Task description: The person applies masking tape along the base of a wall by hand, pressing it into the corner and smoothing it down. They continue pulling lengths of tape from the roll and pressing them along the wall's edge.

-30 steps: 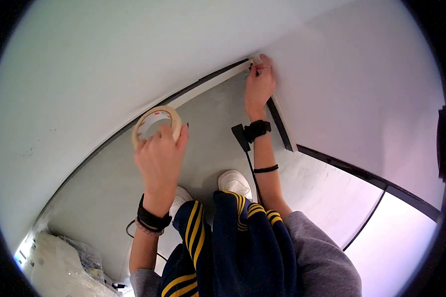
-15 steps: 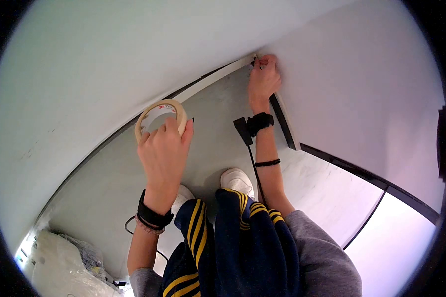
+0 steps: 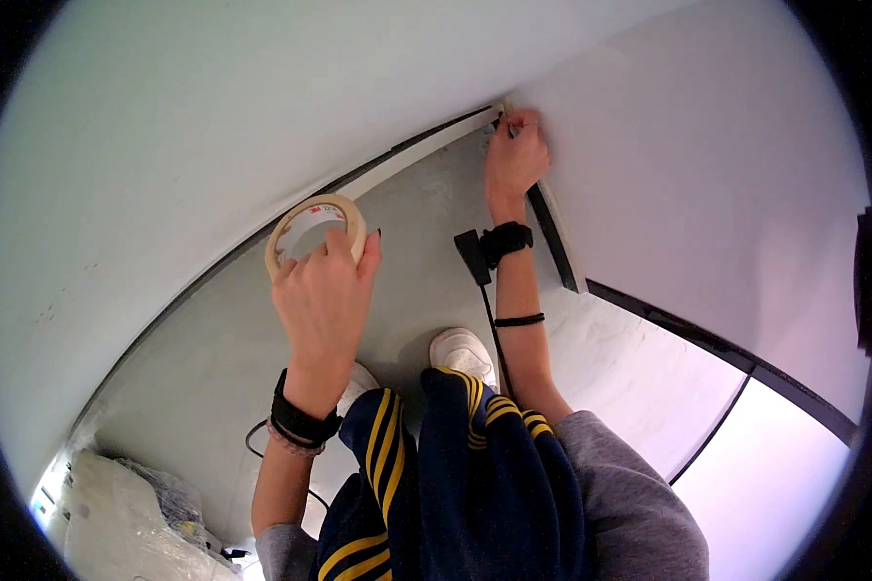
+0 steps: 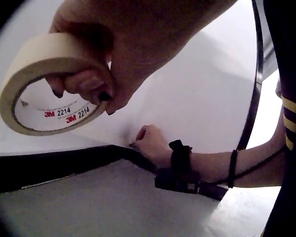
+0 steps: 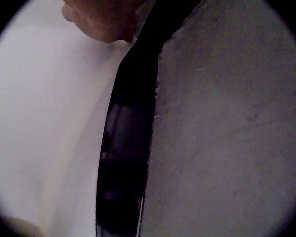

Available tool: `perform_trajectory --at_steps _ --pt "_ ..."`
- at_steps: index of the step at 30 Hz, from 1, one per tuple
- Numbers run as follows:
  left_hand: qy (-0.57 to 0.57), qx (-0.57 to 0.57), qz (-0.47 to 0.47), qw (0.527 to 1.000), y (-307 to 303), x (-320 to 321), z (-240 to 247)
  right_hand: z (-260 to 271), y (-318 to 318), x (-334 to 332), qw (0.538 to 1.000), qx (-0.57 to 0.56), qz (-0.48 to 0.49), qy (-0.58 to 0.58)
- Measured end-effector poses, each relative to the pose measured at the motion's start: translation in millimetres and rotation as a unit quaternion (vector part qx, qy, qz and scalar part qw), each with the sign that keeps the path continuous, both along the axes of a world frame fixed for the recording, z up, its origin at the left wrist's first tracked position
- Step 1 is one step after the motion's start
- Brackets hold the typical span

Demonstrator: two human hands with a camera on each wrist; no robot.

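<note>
My left hand [image 3: 320, 300] grips a roll of masking tape [image 3: 275, 242], with its fingers through the core. In the left wrist view the roll [image 4: 32, 54] shows red and black print inside. A pale strip of tape [image 3: 407, 160] stretches from the roll along the wall's foot to the corner. There, my right hand [image 3: 518, 160] has its fingertips pinched together at the strip's far end; the very tips are partly hidden. In the right wrist view the strip [image 5: 71, 143] runs up to that hand [image 5: 106, 19], beside a black baseboard [image 5: 128, 123].
Two pale walls meet at the corner, with the right wall [image 3: 649, 174] close beside my right arm. Grey floor [image 3: 407, 223] lies below. A plastic-wrapped bundle [image 3: 116, 523] stands at lower left. Cables trail from the wrist cameras, and white shoes [image 3: 463, 353] stand between my arms.
My left hand and the roll have shifted slightly up and right. The right hand has moved a little right at the corner. The strip rose over the black edge, then dropped, baring it again.
</note>
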State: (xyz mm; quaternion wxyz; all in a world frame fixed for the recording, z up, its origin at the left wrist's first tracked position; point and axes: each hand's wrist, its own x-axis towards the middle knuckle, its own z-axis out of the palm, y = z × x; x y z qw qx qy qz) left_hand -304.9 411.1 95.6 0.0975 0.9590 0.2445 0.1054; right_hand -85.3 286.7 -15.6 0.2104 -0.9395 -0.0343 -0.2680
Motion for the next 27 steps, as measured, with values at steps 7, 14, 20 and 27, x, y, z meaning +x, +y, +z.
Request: perform_trajectory --at_steps 7,14,20,27 --pt "0.034 -0.028 0.018 0.999 2.3 -0.6 -4.1 3.4 1.7 -4.4 1.000 0.020 -0.006 0.006" --pt "-0.005 0.016 0.008 1.000 0.2 -1.0 -6.1 2.2 -2.6 -1.5 0.999 0.039 0.021 0.009" --pt "0.005 0.010 0.023 1.000 2.9 -0.7 -4.5 6.2 -0.7 -3.4 0.999 0.037 0.016 0.008" --pt "-0.002 0.013 0.019 1.000 4.7 1.0 -1.9 8.2 1.0 -4.9 0.999 0.044 0.004 0.027"
